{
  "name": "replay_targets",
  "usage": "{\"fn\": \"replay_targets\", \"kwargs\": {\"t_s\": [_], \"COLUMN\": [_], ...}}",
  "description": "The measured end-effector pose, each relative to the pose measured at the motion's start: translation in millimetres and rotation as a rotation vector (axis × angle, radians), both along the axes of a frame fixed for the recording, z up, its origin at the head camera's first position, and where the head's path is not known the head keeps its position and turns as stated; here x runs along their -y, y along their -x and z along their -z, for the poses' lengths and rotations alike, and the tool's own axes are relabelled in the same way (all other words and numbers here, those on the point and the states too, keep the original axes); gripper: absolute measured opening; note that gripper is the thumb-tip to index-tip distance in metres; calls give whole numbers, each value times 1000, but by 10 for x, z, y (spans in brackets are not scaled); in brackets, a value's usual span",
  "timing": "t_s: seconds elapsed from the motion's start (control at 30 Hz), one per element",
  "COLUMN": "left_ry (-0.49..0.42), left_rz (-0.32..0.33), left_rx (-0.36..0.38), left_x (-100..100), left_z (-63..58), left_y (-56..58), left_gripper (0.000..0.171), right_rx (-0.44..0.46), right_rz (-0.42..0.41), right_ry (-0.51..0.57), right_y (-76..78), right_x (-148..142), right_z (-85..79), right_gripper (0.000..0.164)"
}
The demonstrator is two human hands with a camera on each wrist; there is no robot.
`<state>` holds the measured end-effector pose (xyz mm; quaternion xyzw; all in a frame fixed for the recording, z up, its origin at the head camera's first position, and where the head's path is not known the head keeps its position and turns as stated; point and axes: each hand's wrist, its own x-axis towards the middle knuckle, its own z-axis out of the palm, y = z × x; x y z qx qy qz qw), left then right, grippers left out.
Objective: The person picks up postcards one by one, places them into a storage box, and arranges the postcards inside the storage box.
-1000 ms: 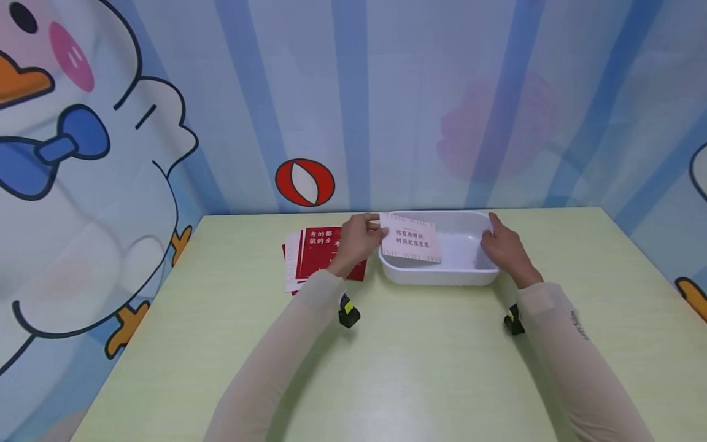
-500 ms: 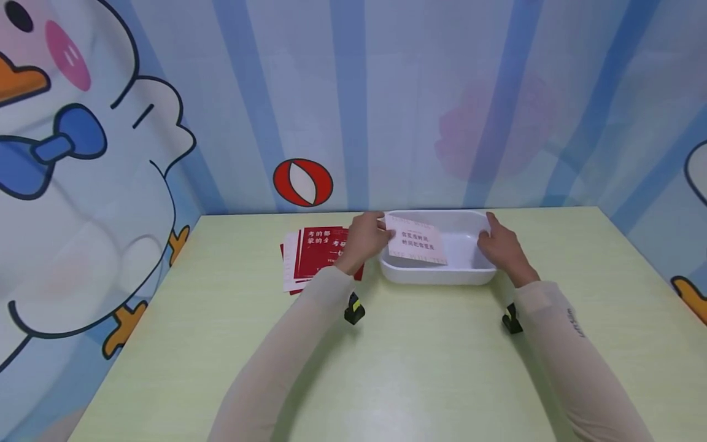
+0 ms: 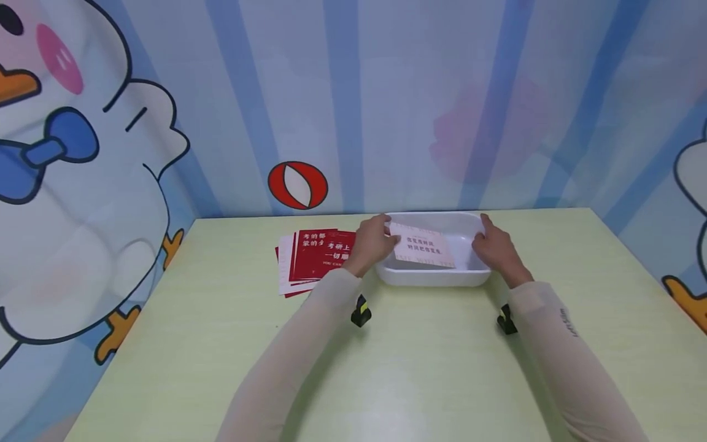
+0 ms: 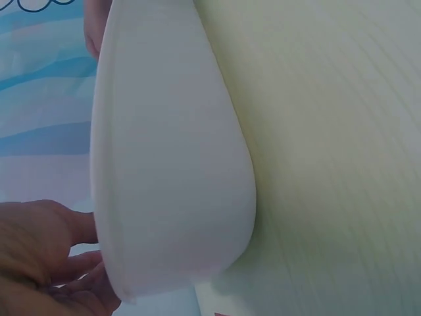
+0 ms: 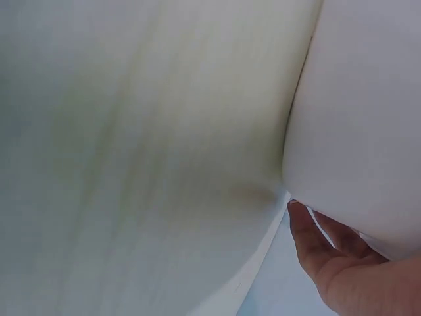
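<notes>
A pale pink card (image 3: pixel 423 247) printed with lines of dark characters slants down inside a white rectangular tub (image 3: pixel 436 278). At its left edge my left hand (image 3: pixel 370 245) pinches it between thumb and fingers, just over the tub's left rim. My right hand (image 3: pixel 499 250) grips the opposite end of the tub, thumb on the rim side. From the left wrist, the tub's outer wall (image 4: pixel 171 151) hides the card, and the left hand (image 4: pixel 46 263) shows at lower left. In the right wrist view, fingers (image 5: pixel 309 240) lie against the tub's outside.
Left of the tub, a loose stack of red and white cards (image 3: pixel 313 261) lies on the pale green table (image 3: pixel 431 362), partly behind the left hand. A printed backdrop (image 3: pixel 386 123) with blue stripes rises behind the table's far edge.
My left hand has shifted right and slightly down, carrying the pink card lower and further into the tub. More of the red cards shows. The right hand keeps its hold on the tub.
</notes>
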<state>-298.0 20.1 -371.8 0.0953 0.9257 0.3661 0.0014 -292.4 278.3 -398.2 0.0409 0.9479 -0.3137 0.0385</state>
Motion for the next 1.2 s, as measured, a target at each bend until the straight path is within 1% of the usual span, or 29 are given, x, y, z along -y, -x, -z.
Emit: {"fn": "replay_targets", "kwargs": {"t_s": [0.13, 0.33, 0.4, 0.53, 0.67, 0.8, 0.93, 1.03, 1.2], "left_ry": [14, 66, 81, 108, 127, 190, 262, 293, 310], "left_rz": [-5, -7, -6, -13, -3, 28, 46, 47, 32], "left_rx": [1, -49, -51, -26, 5, 26, 26, 38, 66], "left_x": [-9, -46, -62, -95, -135, -181, -227, -254, -279], "left_z": [9, -1, -3, -15, -19, 17, 49, 55, 60], "left_y": [5, -2, -13, -40, -61, -60, -49, -49, -57], "left_gripper": [51, 43, 40, 38, 38, 35, 29, 29, 34], "right_rx": [-7, -12, -13, -5, -7, -6, -4, -5, -1], "right_rz": [-6, 4, 9, 19, 28, 29, 27, 28, 36], "right_ry": [-9, -34, -40, -40, -37, -44, -42, -40, -29], "right_y": [17, 25, 25, 25, 24, 21, 16, 11, 22], "right_x": [14, 21, 22, 23, 22, 16, 18, 17, 29], "right_z": [-19, -21, -9, 8, 20, 28, 34, 37, 42], "right_gripper": [64, 65, 65, 65, 65, 65, 66, 66, 67]}}
